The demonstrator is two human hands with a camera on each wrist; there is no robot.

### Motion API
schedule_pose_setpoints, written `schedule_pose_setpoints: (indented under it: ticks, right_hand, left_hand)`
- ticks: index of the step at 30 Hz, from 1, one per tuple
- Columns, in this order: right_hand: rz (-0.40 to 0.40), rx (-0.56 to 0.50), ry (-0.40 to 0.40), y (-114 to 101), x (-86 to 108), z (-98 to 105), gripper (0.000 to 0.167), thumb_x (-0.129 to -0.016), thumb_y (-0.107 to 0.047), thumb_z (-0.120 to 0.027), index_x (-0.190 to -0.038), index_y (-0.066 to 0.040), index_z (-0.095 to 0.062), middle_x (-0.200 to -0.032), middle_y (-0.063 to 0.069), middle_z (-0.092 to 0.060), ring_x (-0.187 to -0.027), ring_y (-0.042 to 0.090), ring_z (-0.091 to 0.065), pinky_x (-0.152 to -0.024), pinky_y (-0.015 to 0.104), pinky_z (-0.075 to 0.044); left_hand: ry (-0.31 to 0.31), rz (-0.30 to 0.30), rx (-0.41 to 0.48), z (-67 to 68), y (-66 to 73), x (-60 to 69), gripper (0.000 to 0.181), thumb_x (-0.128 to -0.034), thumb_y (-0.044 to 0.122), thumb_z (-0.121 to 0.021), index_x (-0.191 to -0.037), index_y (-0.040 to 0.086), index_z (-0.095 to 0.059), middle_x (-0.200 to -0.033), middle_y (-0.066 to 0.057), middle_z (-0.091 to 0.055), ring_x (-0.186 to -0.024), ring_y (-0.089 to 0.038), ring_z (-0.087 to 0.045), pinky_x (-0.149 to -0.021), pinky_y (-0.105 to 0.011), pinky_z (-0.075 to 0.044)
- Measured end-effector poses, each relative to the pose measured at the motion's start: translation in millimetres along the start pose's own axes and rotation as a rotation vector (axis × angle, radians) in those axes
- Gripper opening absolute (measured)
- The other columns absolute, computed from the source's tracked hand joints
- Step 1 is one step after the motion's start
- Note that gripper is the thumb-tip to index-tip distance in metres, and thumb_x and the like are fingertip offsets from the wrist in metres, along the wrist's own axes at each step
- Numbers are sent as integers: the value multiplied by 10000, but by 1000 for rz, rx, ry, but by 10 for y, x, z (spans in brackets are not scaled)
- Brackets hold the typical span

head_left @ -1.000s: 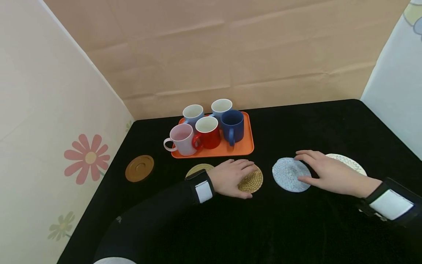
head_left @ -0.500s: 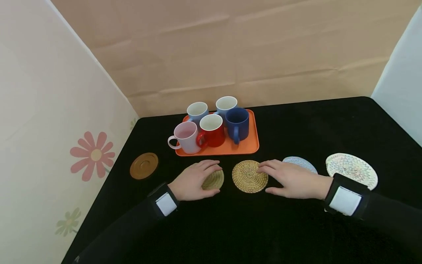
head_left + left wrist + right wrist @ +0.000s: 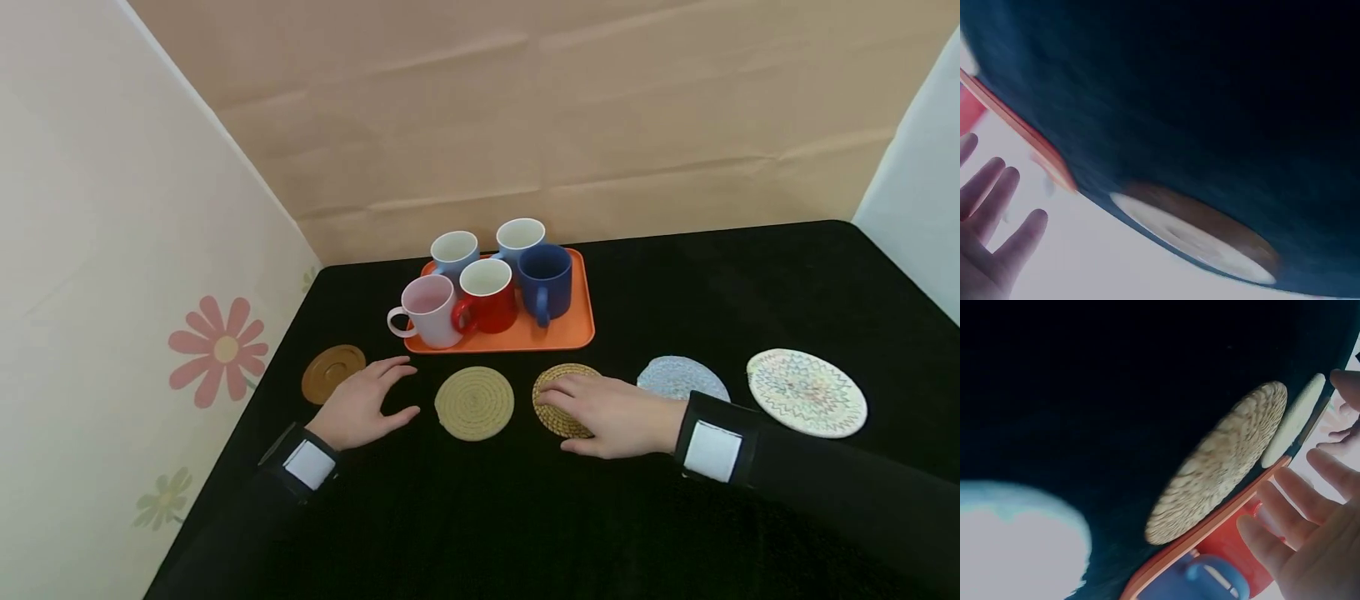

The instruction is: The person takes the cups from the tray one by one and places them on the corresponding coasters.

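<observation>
My left hand (image 3: 363,404), fingers spread, is over the right edge of a brown round wooden coaster (image 3: 330,372). It holds nothing. To its right lies a pale tan woven coaster (image 3: 475,403). Over a golden straw-woven coaster (image 3: 558,419) hovers my right hand (image 3: 618,415), covering part of it. The right wrist view shows the relaxed fingers apart from that straw-woven coaster (image 3: 1222,465). Right of this hand lie a light blue woven coaster (image 3: 678,379) and a white patterned round mat (image 3: 806,392).
An orange tray (image 3: 577,329) stands behind the coasters. It carries a pink mug (image 3: 431,315), a red mug (image 3: 491,304), a dark blue mug (image 3: 545,279) and two light blue mugs, one (image 3: 455,254) at back left. Paper walls enclose the black table (image 3: 525,525).
Both hands have moved left along the row. The left went from the straw-woven coaster past the pale tan one; the right went from the light blue coaster to the straw-woven one. Coasters and mugs stayed put.
</observation>
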State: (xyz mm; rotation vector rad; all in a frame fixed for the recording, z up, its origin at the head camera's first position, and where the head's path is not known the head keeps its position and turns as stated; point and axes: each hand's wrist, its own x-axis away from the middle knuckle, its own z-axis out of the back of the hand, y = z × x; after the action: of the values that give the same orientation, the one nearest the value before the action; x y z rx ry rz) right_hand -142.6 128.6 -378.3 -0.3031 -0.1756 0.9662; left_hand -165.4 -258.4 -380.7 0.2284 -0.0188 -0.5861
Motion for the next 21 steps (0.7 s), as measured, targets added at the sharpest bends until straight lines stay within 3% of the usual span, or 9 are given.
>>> schedule_pose_setpoints:
  ticks: [6,10,15,21]
  right_hand:
    - [46,-11,-18,-75,-176,-13,588,-886,-390,-680,-1376,-126,-489,-1403,88,-468,-1279,259,-453,-1022,470,-403]
    - [68,3,-23,-108,-268,26,623,-884,-397,-680,-1395,-104,-474,-1406,94,-466,-1271,242,-459,-1017,429,-415]
    - [69,32,9,-120,-382,126,641,-879,-391,-692,-1395,-80,-473,-1410,116,-463,-1265,259,-469,-1017,431,-415]
    - [45,22,4,-149,-485,207,639,-902,-402,-669,-1416,-90,-452,-1461,126,-410,-1322,283,-409,-1072,459,-346]
  left_hand:
    - [14,150,-154,40,-379,17,618,-874,489,-657,-1319,74,-548,-1403,-194,-471,-1246,-389,-470,-981,-568,-407]
    - [2,254,-212,26,-606,11,691,-862,512,-651,-1353,46,-513,-1419,-228,-438,-1277,-419,-414,-991,-606,-375]
    - [-63,404,-155,35,-779,12,871,-848,601,-615,-1475,62,-341,-1494,-270,-299,-1319,-504,-290,-975,-691,-319]
    - [-151,535,-30,66,-835,16,997,-827,674,-584,-1510,41,-225,-1508,-331,-195,-1323,-575,-203,-936,-739,-310]
